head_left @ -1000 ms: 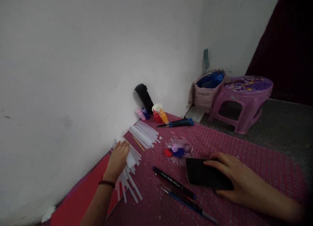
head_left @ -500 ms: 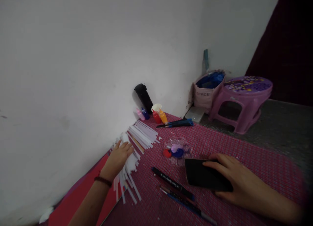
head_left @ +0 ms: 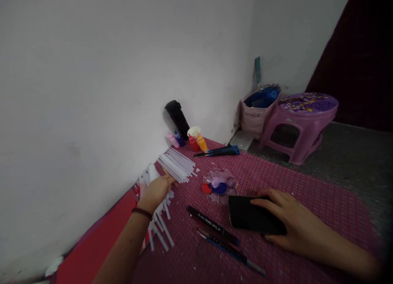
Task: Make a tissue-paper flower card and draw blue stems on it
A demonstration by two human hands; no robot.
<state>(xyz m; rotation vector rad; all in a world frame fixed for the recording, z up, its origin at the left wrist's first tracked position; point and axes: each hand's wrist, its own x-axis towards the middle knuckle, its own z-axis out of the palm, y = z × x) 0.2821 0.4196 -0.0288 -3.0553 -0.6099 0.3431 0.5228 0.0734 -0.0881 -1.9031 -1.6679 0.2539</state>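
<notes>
My left hand reaches over the white plastic strips, its fingers bent together at a thin wooden stick. The fingertips partly hide the stick. White strips lie in one bundle beyond the hand, and more loose strips spread out under and below it. On the right, my right hand grips a black smartphone by its right part, low over the cloth. Left of the phone lie a black marker and a slim pen or brush. A clear palette holds red, blue and lilac paint.
Paint bottles, a pale cup and a black flask stand by the wall. A blue-black craft knife lies nearby. Red sheet at left. Beyond the table: a fabric bin and a pink stool.
My left hand has moved right from the loose strips to the wooden stick, and its fingers have drawn together. My right hand stays on the smartphone. The view has shifted slightly.
</notes>
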